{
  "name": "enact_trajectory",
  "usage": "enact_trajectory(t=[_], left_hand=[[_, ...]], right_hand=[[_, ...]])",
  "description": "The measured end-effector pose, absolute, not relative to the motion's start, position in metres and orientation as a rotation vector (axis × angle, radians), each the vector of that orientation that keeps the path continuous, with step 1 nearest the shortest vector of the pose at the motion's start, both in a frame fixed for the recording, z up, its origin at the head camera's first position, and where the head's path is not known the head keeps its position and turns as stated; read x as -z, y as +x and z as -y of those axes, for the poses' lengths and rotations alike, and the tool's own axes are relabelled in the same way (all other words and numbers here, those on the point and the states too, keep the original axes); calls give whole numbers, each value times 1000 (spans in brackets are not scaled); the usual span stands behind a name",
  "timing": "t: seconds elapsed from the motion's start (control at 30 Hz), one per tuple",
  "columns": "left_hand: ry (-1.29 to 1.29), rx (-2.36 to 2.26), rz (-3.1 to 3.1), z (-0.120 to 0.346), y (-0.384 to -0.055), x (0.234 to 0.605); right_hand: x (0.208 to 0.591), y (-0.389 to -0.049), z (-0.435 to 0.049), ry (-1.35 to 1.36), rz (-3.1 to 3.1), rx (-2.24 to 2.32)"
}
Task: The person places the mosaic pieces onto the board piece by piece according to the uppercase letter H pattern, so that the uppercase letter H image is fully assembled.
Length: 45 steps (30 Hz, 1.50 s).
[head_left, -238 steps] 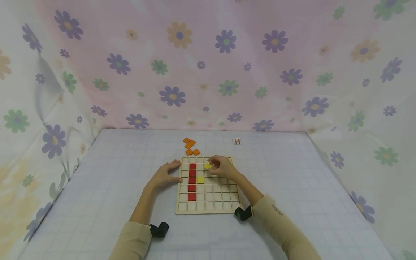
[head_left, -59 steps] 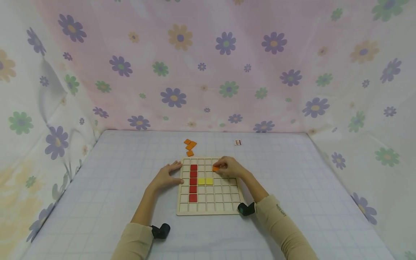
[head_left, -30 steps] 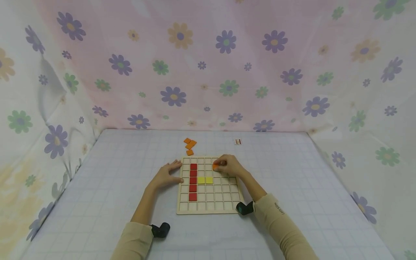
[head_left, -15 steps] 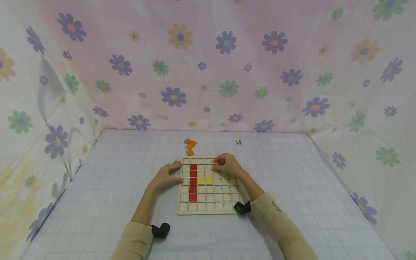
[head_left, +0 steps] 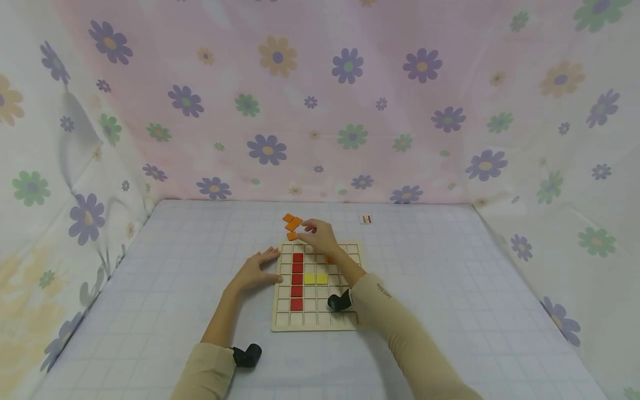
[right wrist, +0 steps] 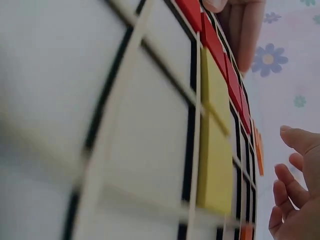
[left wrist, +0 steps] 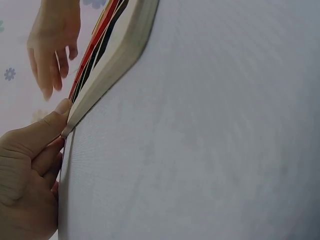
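Left hand (head_left: 254,271) touches the left edge of the grid board (head_left: 310,304); right hand (head_left: 321,235) is just beside loose orange tiles (head_left: 294,223) past the far edge.

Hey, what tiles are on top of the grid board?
Five red tiles in a column, two yellow tiles side by side, and an orange tile partly hidden by the right arm. The arm also covers part of the grid board, so anything beneath can't be seen.

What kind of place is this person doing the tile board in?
Likely a draped tabletop booth, perhaps for recording: flower-print cloth hangs behind and beside a white-covered table holding a gridded board, and dark devices sit at both wrists.
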<state>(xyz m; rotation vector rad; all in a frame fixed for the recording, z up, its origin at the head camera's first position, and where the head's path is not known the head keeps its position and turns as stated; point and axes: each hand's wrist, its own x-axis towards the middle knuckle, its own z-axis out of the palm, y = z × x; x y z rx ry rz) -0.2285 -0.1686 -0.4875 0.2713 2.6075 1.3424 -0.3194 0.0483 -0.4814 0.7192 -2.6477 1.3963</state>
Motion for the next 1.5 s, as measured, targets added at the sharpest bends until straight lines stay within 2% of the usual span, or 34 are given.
enact_trajectory(t=[0.37,0.63,0.97,1.17,1.33,1.5], left_hand=[[335,-1370,-2605,167,-229,488],[334,-1359,-2609,167,-230,487],[316,-1331,-2614,169,-229,490],[302,-1315,-2636,168,-227,488],[298,-1319,-2642,168,-227,489],[294,-1321,-2642,169,-227,489]], right_hand=[[487,-322,-7,420,2919,-1008],[480,-322,-6,387,2940,-961],[481,-328,-25,404,2877,-1162],[472,-328,-45,581,2772,-1427],[453,-319,-73,732,2756,-1452],[442,-302,-104,762,2779,-1390]])
